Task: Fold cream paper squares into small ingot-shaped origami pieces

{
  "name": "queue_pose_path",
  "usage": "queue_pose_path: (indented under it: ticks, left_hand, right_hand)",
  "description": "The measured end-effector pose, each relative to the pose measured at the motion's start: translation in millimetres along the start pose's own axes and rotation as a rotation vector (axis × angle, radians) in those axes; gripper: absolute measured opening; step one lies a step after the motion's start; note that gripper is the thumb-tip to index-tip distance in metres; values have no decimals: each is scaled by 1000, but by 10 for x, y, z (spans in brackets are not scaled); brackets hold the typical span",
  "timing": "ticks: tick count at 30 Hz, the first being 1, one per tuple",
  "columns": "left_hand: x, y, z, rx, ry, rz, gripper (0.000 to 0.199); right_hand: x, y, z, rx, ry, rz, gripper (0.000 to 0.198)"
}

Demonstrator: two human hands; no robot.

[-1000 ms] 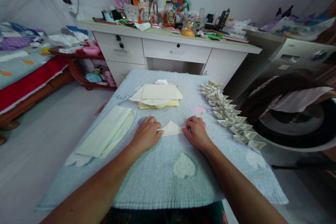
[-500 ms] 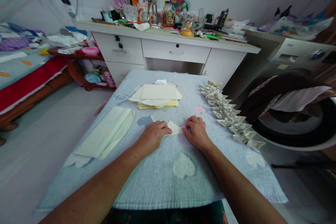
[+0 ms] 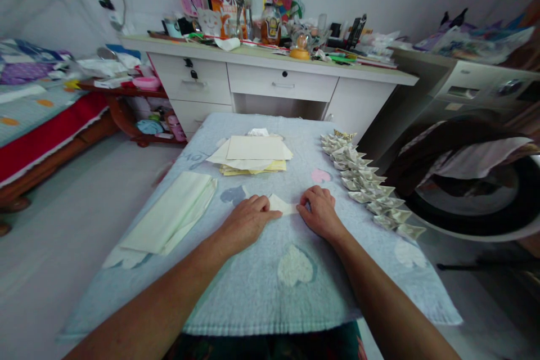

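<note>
A small folded piece of cream paper (image 3: 283,205) lies on the blue cloth between my two hands. My left hand (image 3: 252,215) is closed on its left side, the thumb stretched along the lower edge. At the right end of the paper, my right hand (image 3: 318,208) pinches the tip between thumb and curled fingers. The paper's middle rises to a blunt peak, and its ends are partly hidden under my fingers. Several folded paper boats (image 3: 363,180) stand in a tight row to the right.
Beyond my hands lies a stack of cream and yellow paper sheets (image 3: 257,149). Larger pale folded sheets (image 3: 171,214) rest at the left on the cloth-covered table (image 3: 253,292). A cluttered white desk (image 3: 282,76) stands behind, with a washing machine (image 3: 464,90) at the right.
My left thumb has slid to the right along the paper's lower edge. My right hand has shifted slightly right, at the paper's end.
</note>
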State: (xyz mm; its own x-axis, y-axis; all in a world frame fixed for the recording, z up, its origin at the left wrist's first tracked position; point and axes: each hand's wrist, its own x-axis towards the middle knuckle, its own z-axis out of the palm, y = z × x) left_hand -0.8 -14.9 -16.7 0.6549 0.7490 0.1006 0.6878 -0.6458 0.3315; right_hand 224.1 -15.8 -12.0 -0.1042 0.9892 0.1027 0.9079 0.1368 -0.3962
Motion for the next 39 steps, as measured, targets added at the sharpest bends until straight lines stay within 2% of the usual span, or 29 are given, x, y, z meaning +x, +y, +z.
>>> queue_pose_path:
  ticks: [3,5,9,11,13,19,22,26,29,39]
  left_hand:
    - [1,-2,-1,-3,-7,-3,28]
    - [3,-1,-4,-11,-11,-7,28]
    - [12,8,-4,-15,-22,-19,28]
    - [15,11,-4,-24,-9,-22,29]
    - [19,12,-10,-47,8,-17,29]
    - [29,-25,-93,-193,3,-32,32]
    - [37,-58,-142,-285,-1,-69,31]
    - [61,-69,-165,-363,18,-116,20]
    - [83,-62,-138,-347,57,-137,17]
    - [41,-182,-42,-212,149,-161,11]
  right_hand:
    - [7,24,-20,61,13,13,6]
    - [4,33,-44,126,79,2,8]
    - [-25,-15,-64,278,255,-167,12]
    - [-47,-78,-37,312,215,-285,12]
    - [-65,-146,10,281,106,-363,14]
    - [-83,-245,89,116,-74,-426,19]
    - [-96,-266,51,34,-93,-444,22]
    - [-135,-317,-19,-69,-109,-493,22]
    - [-169,-350,-53,-124,-120,-529,23]
    - [-255,-348,-58,-146,-123,-576,51]
